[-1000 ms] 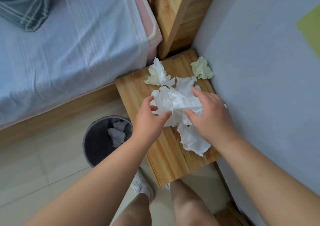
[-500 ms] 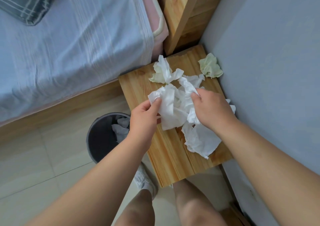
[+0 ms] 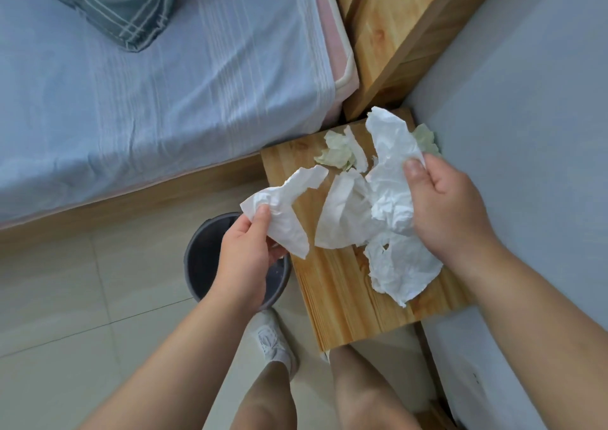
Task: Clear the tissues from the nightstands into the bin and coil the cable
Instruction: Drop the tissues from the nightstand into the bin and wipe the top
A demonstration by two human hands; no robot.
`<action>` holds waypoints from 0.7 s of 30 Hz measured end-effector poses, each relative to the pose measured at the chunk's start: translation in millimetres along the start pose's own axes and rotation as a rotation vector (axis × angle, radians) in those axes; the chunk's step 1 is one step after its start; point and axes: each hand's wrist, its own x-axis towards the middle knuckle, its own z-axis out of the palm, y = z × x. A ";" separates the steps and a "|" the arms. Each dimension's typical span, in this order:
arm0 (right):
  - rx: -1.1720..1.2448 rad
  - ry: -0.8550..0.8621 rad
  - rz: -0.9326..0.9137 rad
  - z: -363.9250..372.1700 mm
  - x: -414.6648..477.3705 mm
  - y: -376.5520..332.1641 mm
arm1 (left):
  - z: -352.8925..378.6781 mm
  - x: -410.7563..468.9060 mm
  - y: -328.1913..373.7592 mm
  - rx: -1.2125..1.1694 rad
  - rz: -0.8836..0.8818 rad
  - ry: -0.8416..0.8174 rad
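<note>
My left hand (image 3: 245,258) pinches a white tissue (image 3: 289,205) over the left edge of the wooden nightstand (image 3: 345,298), just above the dark grey bin (image 3: 197,255) on the floor. My right hand (image 3: 450,205) grips a bunch of crumpled white tissues (image 3: 388,186) lifted over the nightstand top, with a flap hanging down to the wood. A pale green tissue (image 3: 339,153) lies at the back of the nightstand, and another (image 3: 426,138) peeks out behind the bunch by the wall. No cable is in view.
A bed (image 3: 148,100) with a pale blue sheet and a plaid pillow (image 3: 108,1) fills the upper left. The wooden headboard (image 3: 388,28) stands behind the nightstand. A grey wall (image 3: 526,133) runs along the right. My legs and a white shoe (image 3: 273,340) stand on the tiled floor.
Both hands have lifted tissues off the nightstand. My left hand has moved left and down toward the bin with one tissue; my right hand has raised the bunch.
</note>
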 end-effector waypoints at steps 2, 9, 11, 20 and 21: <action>0.084 -0.022 0.002 13.7 -8.0 -16.1 | -23.4 -3.3 1.6 -0.069 -0.010 0.043; 0.200 -0.181 0.044 93.2 -41.4 -57.0 | -118.7 -13.8 -6.9 -0.250 0.009 0.123; 0.182 -0.222 0.068 126.1 -49.7 -60.0 | -146.0 -13.2 -16.5 -0.246 0.010 0.169; 0.052 -0.347 0.185 266.5 -69.7 -9.2 | -213.2 20.7 -95.3 -0.205 -0.119 0.309; 0.030 -0.356 0.189 278.9 -70.5 1.4 | -215.9 27.1 -104.9 -0.202 -0.138 0.308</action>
